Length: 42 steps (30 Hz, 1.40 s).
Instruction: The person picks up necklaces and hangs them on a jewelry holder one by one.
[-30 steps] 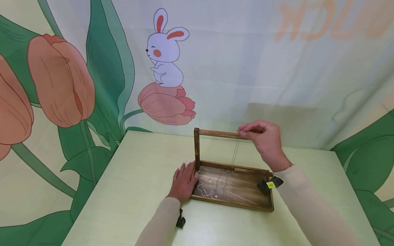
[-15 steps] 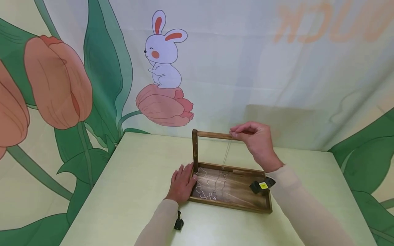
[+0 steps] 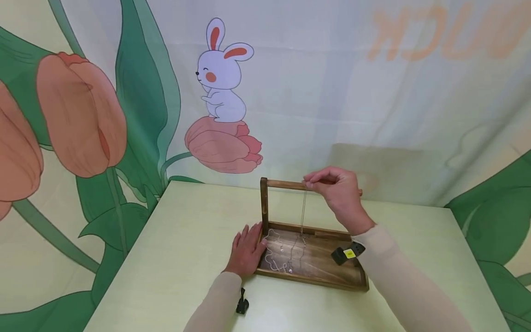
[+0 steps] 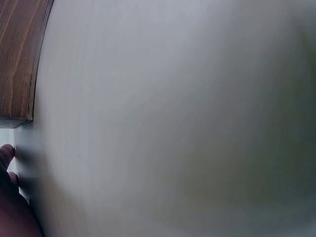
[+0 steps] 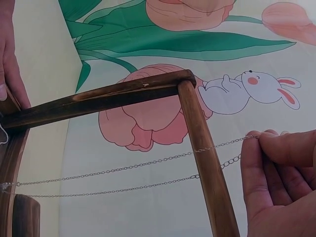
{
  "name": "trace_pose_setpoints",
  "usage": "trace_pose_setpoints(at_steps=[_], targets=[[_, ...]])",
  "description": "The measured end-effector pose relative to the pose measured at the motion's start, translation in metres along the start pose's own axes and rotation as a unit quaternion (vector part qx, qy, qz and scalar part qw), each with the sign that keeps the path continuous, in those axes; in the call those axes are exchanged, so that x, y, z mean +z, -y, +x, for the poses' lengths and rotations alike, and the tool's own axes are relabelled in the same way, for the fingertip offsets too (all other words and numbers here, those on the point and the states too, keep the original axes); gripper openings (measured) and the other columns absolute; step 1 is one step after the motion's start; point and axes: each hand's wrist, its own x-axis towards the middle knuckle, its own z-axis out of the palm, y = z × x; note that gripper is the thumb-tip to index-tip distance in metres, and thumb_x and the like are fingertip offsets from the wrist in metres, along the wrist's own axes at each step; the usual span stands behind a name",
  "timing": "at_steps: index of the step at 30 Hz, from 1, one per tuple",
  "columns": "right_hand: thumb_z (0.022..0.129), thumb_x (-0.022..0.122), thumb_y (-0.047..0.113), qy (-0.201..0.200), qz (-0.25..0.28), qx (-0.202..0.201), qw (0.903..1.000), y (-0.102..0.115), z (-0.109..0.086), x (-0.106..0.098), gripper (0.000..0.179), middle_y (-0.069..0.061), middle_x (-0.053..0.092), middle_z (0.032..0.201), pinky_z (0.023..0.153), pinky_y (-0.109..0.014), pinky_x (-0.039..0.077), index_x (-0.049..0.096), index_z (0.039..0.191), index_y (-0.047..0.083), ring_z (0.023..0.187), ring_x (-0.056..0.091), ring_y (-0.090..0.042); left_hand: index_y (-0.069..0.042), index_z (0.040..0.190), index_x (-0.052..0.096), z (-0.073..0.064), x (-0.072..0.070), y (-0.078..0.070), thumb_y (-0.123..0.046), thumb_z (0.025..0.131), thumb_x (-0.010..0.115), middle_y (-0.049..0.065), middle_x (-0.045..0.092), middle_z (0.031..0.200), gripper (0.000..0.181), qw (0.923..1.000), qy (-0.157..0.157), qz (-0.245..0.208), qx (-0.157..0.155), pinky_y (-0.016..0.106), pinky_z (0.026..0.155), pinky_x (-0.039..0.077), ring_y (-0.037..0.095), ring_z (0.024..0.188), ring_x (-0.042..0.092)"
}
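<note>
My right hand pinches the top of a thin silver chain necklace between thumb and forefinger, beside the crossbar of a wooden jewelry stand. In the right wrist view, the necklace hangs as two strands; one crosses in front of the bar, while the other seems to pass behind it. Its lower end reaches the back edge of the stand's tray. My left hand rests against the tray's left end with fingers extended. The left wrist view shows mostly table, a wooden corner and some fingertips.
Inside the tray lie a pale chain and other thin chains with small pendants. An upright post carries the bar at the left. Behind the pale table hangs a printed curtain.
My right hand has moved left along the crossbar, carrying the necklace's top with it. The left hand stays against the tray's end.
</note>
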Motion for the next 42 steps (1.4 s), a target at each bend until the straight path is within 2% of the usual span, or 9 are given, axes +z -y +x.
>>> trace_pose_setpoints(at_steps=[5, 11, 19, 23, 27, 33, 39, 42], targets=[[0.09, 0.075, -0.007, 0.005, -0.001, 0.007, 1.0, 0.001, -0.001, 0.004, 0.006, 0.005, 0.08, 0.095, 0.088, -0.028, 0.064, 0.075, 0.088, -0.001, 0.097, 0.08, -0.021, -0.018, 0.166, 0.027, -0.002, 0.0, -0.001, -0.041, 0.111, 0.04, 0.009, 0.033, 0.171, 0.061, 1.0, 0.005, 0.001, -0.001, 0.058, 0.132, 0.008, 0.038, 0.163, 0.017], [0.09, 0.075, -0.006, 0.014, 0.0, -0.002, 0.9999, 0.003, 0.002, 0.011, 0.002, 0.001, 0.08, 0.097, 0.088, -0.028, 0.064, 0.074, 0.091, -0.006, 0.095, 0.08, -0.017, -0.019, 0.166, 0.027, -0.001, 0.0, 0.0, -0.041, 0.112, 0.039, 0.009, 0.034, 0.171, 0.06, 1.0, 0.003, 0.007, -0.001, 0.058, 0.132, 0.009, 0.038, 0.163, 0.017], [0.089, 0.077, -0.005, 0.022, 0.002, -0.012, 0.9997, 0.004, 0.007, 0.017, 0.009, -0.008, 0.081, 0.101, 0.088, -0.03, 0.064, 0.072, 0.093, -0.011, 0.094, 0.079, -0.015, -0.019, 0.166, 0.028, 0.001, 0.0, -0.004, -0.04, 0.112, 0.04, 0.01, 0.034, 0.171, 0.06, 1.0, 0.004, -0.003, 0.002, 0.059, 0.132, 0.009, 0.039, 0.163, 0.018], [0.089, 0.077, -0.005, 0.021, 0.005, -0.012, 0.9997, 0.003, 0.01, 0.022, 0.008, -0.005, 0.081, 0.098, 0.087, -0.03, 0.065, 0.072, 0.092, -0.01, 0.092, 0.079, -0.014, -0.019, 0.166, 0.028, 0.0, 0.0, -0.004, -0.041, 0.112, 0.039, 0.009, 0.034, 0.171, 0.06, 1.0, -0.002, 0.001, 0.002, 0.058, 0.132, 0.009, 0.038, 0.163, 0.018], [0.088, 0.077, -0.006, 0.023, 0.006, -0.005, 0.9997, 0.002, 0.009, 0.027, 0.004, -0.004, 0.081, 0.098, 0.088, -0.03, 0.064, 0.073, 0.09, -0.007, 0.094, 0.079, -0.016, -0.018, 0.166, 0.029, -0.002, 0.001, -0.002, -0.04, 0.111, 0.04, 0.01, 0.036, 0.17, 0.06, 1.0, -0.005, 0.002, 0.003, 0.059, 0.132, 0.01, 0.039, 0.163, 0.019], [0.089, 0.077, -0.004, 0.025, -0.006, 0.011, 0.9996, -0.002, 0.006, 0.034, 0.004, -0.016, 0.079, 0.106, 0.088, -0.029, 0.064, 0.075, 0.088, -0.001, 0.097, 0.079, -0.021, -0.017, 0.166, 0.029, -0.007, 0.002, 0.003, -0.04, 0.111, 0.041, 0.011, 0.037, 0.17, 0.06, 1.0, 0.0, 0.006, 0.003, 0.06, 0.131, 0.011, 0.04, 0.162, 0.02], [0.09, 0.076, -0.004, 0.033, -0.001, 0.008, 0.9994, -0.003, 0.011, 0.04, 0.004, -0.017, 0.079, 0.108, 0.09, -0.03, 0.064, 0.075, 0.09, 0.0, 0.102, 0.078, -0.032, -0.018, 0.166, 0.029, -0.003, 0.0, 0.003, -0.04, 0.111, 0.041, 0.011, 0.037, 0.169, 0.06, 0.9999, -0.011, -0.001, 0.009, 0.06, 0.131, 0.01, 0.039, 0.162, 0.02], [0.09, 0.076, -0.005, 0.032, -0.002, 0.01, 0.9994, -0.003, 0.012, 0.042, 0.004, -0.021, 0.078, 0.109, 0.09, -0.03, 0.064, 0.074, 0.089, -0.002, 0.102, 0.078, -0.031, -0.018, 0.165, 0.03, -0.002, 0.0, 0.002, -0.04, 0.111, 0.041, 0.01, 0.037, 0.17, 0.06, 0.9999, -0.007, -0.002, 0.01, 0.06, 0.131, 0.011, 0.04, 0.162, 0.02]])
